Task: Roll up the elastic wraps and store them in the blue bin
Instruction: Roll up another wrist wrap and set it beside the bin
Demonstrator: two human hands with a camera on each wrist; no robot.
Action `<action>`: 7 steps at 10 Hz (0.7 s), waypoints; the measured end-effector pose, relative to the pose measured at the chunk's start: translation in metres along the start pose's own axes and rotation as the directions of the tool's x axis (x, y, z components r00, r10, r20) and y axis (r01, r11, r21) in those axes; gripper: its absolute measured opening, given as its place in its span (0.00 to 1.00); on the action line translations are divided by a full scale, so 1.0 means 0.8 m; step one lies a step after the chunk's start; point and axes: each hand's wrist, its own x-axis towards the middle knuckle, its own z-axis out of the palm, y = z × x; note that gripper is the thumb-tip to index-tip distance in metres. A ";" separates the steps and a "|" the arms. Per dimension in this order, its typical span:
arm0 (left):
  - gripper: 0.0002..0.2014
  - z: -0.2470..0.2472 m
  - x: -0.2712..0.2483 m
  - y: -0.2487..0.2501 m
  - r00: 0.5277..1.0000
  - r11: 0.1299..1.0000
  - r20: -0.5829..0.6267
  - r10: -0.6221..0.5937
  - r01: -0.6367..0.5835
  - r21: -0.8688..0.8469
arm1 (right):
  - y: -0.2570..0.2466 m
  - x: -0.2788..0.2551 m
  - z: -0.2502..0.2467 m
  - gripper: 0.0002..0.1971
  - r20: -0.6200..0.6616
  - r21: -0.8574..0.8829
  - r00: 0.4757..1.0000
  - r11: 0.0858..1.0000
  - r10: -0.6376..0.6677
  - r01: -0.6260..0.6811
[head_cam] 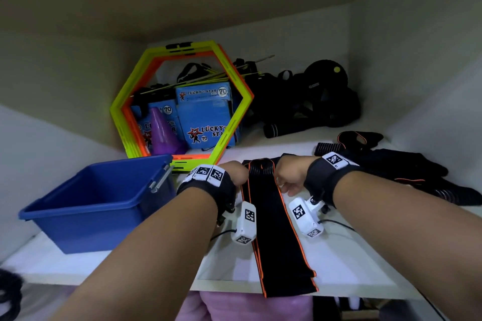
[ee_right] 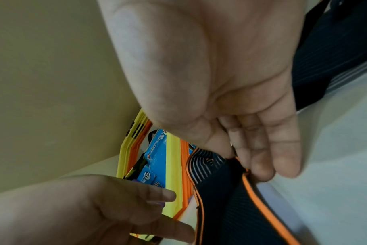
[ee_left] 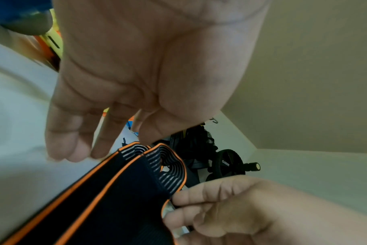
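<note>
We have the elastic wrap (head_cam: 271, 219) flat on the shelf (head_cam: 347, 263), our right hand (head_cam: 289, 174) pinching its far corner, our left hand (head_cam: 234, 172) loosely spread beside it; uneven tension (our worry) could skew the roll; blue bin (head_cam: 86, 206) waits left.

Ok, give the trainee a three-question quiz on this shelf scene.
1. True or false: the blue bin already holds a rolled wrap.
2. Which hand is nearer the bin: A left hand, B right hand?
3. Fill in: the wrap under the hands is black with ___ edging.

Key: 1 false, no wrap shows inside it; 2 A; 3 orange.
</note>
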 end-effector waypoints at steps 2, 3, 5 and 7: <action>0.09 0.001 0.017 -0.003 0.999 0.985 0.042 0.026 -0.019 -0.172 | -0.016 0.003 0.010 0.09 -0.002 0.165 1.000 0.986 -0.006 0.006; 0.08 -0.001 0.011 0.000 0.997 0.981 0.071 0.033 -0.018 -0.195 | -0.015 0.002 0.008 0.13 -0.019 0.256 1.000 0.967 0.003 0.002; 0.11 0.002 0.010 -0.005 0.997 0.952 0.072 0.023 0.000 -0.307 | 0.001 -0.001 -0.001 0.15 -0.088 0.154 0.996 0.988 0.006 0.008; 0.07 0.006 0.006 -0.002 0.999 0.923 0.050 0.011 0.009 -0.384 | -0.004 -0.013 0.009 0.10 -0.076 0.186 0.997 0.983 0.009 0.005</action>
